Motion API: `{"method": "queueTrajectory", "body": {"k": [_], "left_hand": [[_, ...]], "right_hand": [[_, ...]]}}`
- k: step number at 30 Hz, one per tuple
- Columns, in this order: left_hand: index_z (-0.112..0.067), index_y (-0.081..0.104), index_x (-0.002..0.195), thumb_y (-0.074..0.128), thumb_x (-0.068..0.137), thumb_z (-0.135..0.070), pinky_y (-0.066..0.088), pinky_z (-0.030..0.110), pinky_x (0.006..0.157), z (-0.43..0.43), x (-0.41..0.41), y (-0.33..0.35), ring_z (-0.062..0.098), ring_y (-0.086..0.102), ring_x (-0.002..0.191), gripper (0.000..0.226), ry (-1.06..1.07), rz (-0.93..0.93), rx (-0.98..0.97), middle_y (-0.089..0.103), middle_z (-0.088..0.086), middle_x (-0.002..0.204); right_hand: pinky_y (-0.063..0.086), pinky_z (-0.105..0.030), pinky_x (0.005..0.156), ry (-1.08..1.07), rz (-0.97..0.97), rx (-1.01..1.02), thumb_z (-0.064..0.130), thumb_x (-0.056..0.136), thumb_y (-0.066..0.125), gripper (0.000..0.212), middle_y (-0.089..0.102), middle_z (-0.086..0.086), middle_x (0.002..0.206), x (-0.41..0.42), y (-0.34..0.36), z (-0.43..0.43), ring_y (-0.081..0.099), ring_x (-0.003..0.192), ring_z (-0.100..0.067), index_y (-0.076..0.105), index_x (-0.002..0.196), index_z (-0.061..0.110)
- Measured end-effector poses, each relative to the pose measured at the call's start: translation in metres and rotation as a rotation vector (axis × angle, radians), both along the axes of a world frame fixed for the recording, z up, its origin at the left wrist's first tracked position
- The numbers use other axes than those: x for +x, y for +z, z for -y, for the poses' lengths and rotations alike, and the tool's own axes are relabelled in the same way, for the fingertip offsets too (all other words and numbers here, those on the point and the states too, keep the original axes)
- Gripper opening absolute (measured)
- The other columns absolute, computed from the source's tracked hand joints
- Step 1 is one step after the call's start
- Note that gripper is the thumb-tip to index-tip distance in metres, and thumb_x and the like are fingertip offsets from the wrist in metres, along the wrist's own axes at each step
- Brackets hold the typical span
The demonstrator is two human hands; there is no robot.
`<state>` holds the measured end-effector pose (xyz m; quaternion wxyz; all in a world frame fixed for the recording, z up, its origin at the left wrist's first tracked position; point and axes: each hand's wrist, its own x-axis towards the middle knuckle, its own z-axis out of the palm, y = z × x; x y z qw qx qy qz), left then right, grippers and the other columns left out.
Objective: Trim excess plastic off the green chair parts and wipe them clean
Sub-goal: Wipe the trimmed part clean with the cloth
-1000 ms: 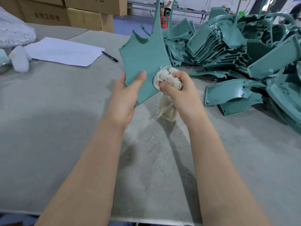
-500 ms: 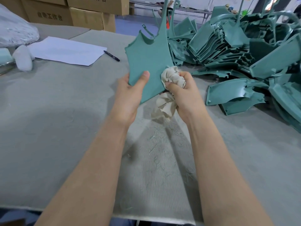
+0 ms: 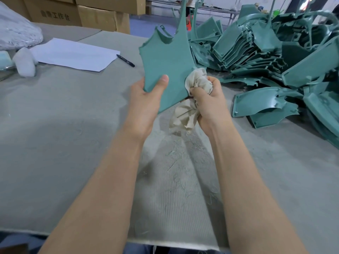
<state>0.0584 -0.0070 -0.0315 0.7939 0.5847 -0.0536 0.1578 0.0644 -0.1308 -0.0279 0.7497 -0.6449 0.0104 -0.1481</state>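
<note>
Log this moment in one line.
phase: wiping | left hand: holds part | right hand: grips cloth against part

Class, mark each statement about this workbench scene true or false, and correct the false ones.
1. The left hand holds a green part. True.
2. The right hand holds a knife. False: it grips a cloth against the part.
3. The pen lies left of the paper. False: it lies at the paper's right.
4. A pile of green parts lies at the right of the table. True.
5. The held part rests flat on the table. False: it is raised, upright.
</note>
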Motion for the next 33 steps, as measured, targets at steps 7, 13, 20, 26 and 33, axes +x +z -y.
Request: {"method": "queueTrajectory", "body": {"k": [7, 13, 20, 26, 33], "left_hand": [[-0.026, 0.068, 0.085, 0.059, 0.094, -0.015, 0.055, 0.027, 0.079, 0.006, -0.004, 0.0, 0.007, 0.068, 0.083, 0.016, 0.024, 0.075, 0.172, 0.072, -0.013, 0.082], [-0.021, 0.069, 0.092, 0.06, 0.093, -0.016, 0.056, 0.033, 0.084, 0.0, 0.001, 0.0, 0.014, 0.071, 0.091, 0.01, 0.003, 0.026, -0.051, 0.075, -0.008, 0.089], [-0.024, 0.068, 0.092, 0.059, 0.093, -0.017, 0.055, 0.033, 0.085, 0.0, -0.001, 0.0, 0.013, 0.07, 0.093, 0.011, 0.0, 0.061, -0.037, 0.075, -0.009, 0.09], [-0.024, 0.064, 0.092, 0.058, 0.095, -0.014, 0.054, 0.021, 0.075, 0.003, -0.008, 0.004, 0.004, 0.066, 0.08, 0.012, 0.014, 0.106, 0.173, 0.07, -0.011, 0.086], [-0.015, 0.065, 0.098, 0.059, 0.095, -0.014, 0.051, 0.016, 0.07, 0.003, -0.009, 0.006, 0.0, 0.064, 0.075, 0.007, 0.043, 0.076, 0.198, 0.069, -0.008, 0.086]], "right_hand": [[0.055, -0.042, 0.086, -0.12, -0.121, 0.128, 0.014, 0.085, 0.066, 0.045, 0.062, -0.014, 0.107, 0.003, -0.003, 0.002, 0.065, 0.094, -0.026, 0.043, 0.123, 0.006], [0.054, -0.029, 0.062, 0.053, -0.058, 0.331, -0.01, 0.088, 0.046, 0.025, 0.061, -0.011, 0.085, -0.004, 0.006, 0.002, 0.061, 0.069, -0.019, 0.051, 0.109, 0.003], [0.055, -0.035, 0.087, 0.122, -0.217, 0.45, 0.026, 0.09, 0.061, 0.028, 0.074, -0.006, 0.097, -0.01, 0.009, 0.005, 0.07, 0.085, -0.021, 0.065, 0.113, 0.01], [0.05, -0.017, 0.057, -0.007, -0.279, 0.105, 0.026, 0.086, 0.065, 0.006, 0.072, 0.007, 0.079, -0.011, 0.007, 0.0, 0.069, 0.07, -0.005, 0.064, 0.091, 0.023], [0.037, -0.009, 0.037, 0.001, -0.233, 0.108, 0.008, 0.09, 0.055, 0.012, 0.063, 0.01, 0.049, -0.016, 0.01, 0.002, 0.059, 0.041, 0.0, 0.059, 0.079, 0.014]]}}
